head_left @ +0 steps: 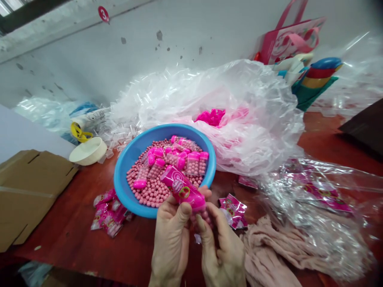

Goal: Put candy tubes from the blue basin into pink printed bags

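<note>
In front of the bowl, both hands hold one small clear bottle of pink balls [204, 217], partly covered by a printed pink plastic sleeve [182, 187]. My left hand [173, 227] is closed around the sleeve, its thumb along the lower side. The fingers of my right hand [220, 243] pinch the bottle's bare lower end. Just beyond them stands a blue bowl [119, 175] full of loose pink balls [154, 193], with several pink-capped clear bottles [193, 163] lying on top. The fingers hide part of the held bottle.
Bottles in pink sleeves [109, 215] lie left of the bowl, loose printed sleeves [233, 210] on its right. Clear plastic bags [314, 215] and a beige cloth [269, 247] cover the right side. A cardboard box [36, 191], a tape roll [88, 151] and a large translucent bag [239, 87] surround them.
</note>
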Tool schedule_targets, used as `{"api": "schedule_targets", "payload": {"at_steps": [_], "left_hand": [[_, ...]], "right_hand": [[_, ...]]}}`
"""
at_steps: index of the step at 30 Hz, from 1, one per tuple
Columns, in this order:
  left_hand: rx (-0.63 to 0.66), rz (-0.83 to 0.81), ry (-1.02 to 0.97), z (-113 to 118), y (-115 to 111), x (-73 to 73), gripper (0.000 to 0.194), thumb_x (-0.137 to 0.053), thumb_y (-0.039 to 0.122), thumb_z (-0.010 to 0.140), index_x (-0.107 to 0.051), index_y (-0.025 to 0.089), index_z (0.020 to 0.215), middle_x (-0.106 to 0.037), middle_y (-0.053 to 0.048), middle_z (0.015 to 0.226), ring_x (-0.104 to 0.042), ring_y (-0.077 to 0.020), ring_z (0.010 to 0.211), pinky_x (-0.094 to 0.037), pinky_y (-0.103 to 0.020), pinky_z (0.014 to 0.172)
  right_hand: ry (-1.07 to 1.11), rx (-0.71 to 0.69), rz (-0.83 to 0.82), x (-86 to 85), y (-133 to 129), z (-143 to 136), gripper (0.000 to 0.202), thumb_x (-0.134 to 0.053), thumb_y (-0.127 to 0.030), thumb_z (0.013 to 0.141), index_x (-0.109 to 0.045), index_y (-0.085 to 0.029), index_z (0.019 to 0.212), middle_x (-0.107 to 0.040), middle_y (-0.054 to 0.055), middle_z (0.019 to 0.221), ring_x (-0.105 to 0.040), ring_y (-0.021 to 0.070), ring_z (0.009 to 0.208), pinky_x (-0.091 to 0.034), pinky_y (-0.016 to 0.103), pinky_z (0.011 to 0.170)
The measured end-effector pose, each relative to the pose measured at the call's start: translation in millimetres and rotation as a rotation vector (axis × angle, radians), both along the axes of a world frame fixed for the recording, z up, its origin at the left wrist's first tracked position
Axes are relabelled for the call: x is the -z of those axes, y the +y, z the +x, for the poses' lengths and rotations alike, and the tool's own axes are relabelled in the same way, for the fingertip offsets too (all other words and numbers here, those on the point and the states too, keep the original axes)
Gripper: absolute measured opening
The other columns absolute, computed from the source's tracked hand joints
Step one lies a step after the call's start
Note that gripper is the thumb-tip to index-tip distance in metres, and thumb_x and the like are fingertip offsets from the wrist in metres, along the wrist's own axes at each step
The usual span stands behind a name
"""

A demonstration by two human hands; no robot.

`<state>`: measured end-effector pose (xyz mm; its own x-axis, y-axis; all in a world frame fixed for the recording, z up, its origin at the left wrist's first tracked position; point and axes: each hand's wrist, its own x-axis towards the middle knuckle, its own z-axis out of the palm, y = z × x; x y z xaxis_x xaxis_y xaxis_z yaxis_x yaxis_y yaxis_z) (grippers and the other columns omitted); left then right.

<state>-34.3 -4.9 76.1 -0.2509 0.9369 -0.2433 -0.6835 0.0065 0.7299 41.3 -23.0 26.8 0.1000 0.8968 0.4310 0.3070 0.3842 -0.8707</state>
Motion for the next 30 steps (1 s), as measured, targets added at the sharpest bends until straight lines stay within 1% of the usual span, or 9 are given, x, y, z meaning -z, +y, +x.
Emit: {"api": "schedule_targets", "payload": {"at_steps": [4, 7, 10, 15, 17, 21, 24, 27, 30], "left_hand": [[0.072, -0.044, 0.015, -0.9, 0.5, 0.2, 0.016, -0.076, 0.026, 0.073, -0.078, 0.018, 0.086, -0.077, -0.007, 0.072, -0.071, -0.0209, 0.077, -0.054, -0.03, 0.076], [0.137, -0.042, 0.033, -5.1, 2.1, 2.3, 0.017, -0.074, 0.027, 0.075, -0.078, 0.019, 0.091, -0.077, -0.008, 0.075, -0.07, -0.021, 0.08, -0.052, -0.03, 0.077], [0.246, 0.005, 0.077, -12.7, 2.8, 3.8, 0.024, -0.074, 0.033, 0.074, -0.078, 0.018, 0.093, -0.077, -0.01, 0.081, -0.069, -0.0232, 0.083, -0.052, -0.031, 0.074], [0.398, 0.068, 0.191, -22.7, 0.0, 4.3, 0.031, -0.073, 0.038, 0.074, -0.077, 0.017, 0.097, -0.077, -0.012, 0.092, -0.068, -0.0234, 0.084, -0.049, -0.026, 0.064], [0.387, 0.068, 0.225, -21.8, -2.1, 5.7, 0.029, -0.072, 0.033, 0.076, -0.076, 0.018, 0.1, -0.077, -0.01, 0.093, -0.068, -0.0215, 0.084, -0.048, -0.024, 0.063], [0.313, 0.03, 0.164, -14.7, -5.7, 7.6, 0.024, -0.07, 0.026, 0.079, -0.075, 0.02, 0.102, -0.077, -0.008, 0.091, -0.068, -0.0197, 0.083, -0.05, -0.026, 0.07], [0.204, -0.025, 0.073, -10.6, -6.4, 5.1, 0.022, -0.067, 0.032, 0.081, -0.077, 0.018, 0.095, -0.077, -0.01, 0.087, -0.069, -0.0206, 0.074, -0.054, -0.029, 0.068], [0.113, -0.076, 0.052, -7.0, -7.1, 1.5, 0.026, -0.065, 0.038, 0.081, -0.078, 0.016, 0.087, -0.077, -0.011, 0.085, -0.07, -0.0215, 0.069, -0.056, -0.03, 0.062], [0.064, -0.111, 0.055, -2.1, -11.8, 1.0, 0.02, -0.069, 0.035, 0.078, -0.078, 0.018, 0.085, -0.077, -0.01, 0.083, -0.07, -0.0215, 0.069, -0.057, -0.029, 0.062]], "right_hand": [[-0.227, 0.059, 0.176, 7.3, 0.5, 3.8, 0.027, -0.048, -0.019, 0.093, -0.055, -0.005, 0.116, -0.073, 0.019, 0.1, -0.073, 0.0197, 0.087, -0.057, 0.02, 0.075], [-0.253, 0.056, 0.198, 10.0, 0.0, 4.6, 0.029, -0.047, -0.017, 0.094, -0.055, -0.003, 0.118, -0.072, 0.022, 0.104, -0.073, 0.0201, 0.09, -0.057, 0.02, 0.076], [-0.185, 0.026, 0.141, 7.5, 0.4, 5.8, 0.03, -0.046, -0.019, 0.094, -0.057, -0.005, 0.118, -0.073, 0.018, 0.106, -0.073, 0.019, 0.09, -0.057, 0.02, 0.076], [0.017, -0.037, 0.023, 0.6, 1.3, 10.5, 0.026, -0.051, -0.026, 0.092, -0.063, -0.019, 0.115, -0.076, 0.005, 0.1, -0.074, 0.0146, 0.079, -0.058, 0.017, 0.068], [0.058, -0.035, -0.004, 0.5, -0.8, 9.8, 0.026, -0.051, -0.028, 0.092, -0.064, -0.021, 0.114, -0.076, 0.004, 0.098, -0.074, 0.0143, 0.078, -0.057, 0.017, 0.067], [0.112, 0.105, -0.085, 0.8, -7.5, 3.5, 0.032, -0.053, -0.037, 0.091, -0.065, -0.018, 0.114, -0.075, 0.009, 0.103, -0.073, 0.017, 0.083, -0.057, 0.021, 0.075], [0.239, -0.045, -0.262, -4.4, -8.0, 2.0, 0.039, -0.058, -0.047, 0.086, -0.066, -0.021, 0.113, -0.076, 0.006, 0.098, -0.073, 0.0189, 0.081, -0.058, 0.023, 0.071], [0.289, -0.275, -0.443, -10.7, -7.4, 3.3, 0.033, -0.056, -0.047, 0.086, -0.069, -0.022, 0.103, -0.073, 0.001, 0.069, -0.07, 0.016, 0.059, -0.054, 0.02, 0.052], [0.26, -0.258, -0.512, -12.2, -11.6, 2.8, 0.033, -0.049, -0.047, 0.089, -0.068, -0.022, 0.1, -0.071, 0.001, 0.068, -0.065, 0.0164, 0.058, -0.052, 0.022, 0.054]]}}
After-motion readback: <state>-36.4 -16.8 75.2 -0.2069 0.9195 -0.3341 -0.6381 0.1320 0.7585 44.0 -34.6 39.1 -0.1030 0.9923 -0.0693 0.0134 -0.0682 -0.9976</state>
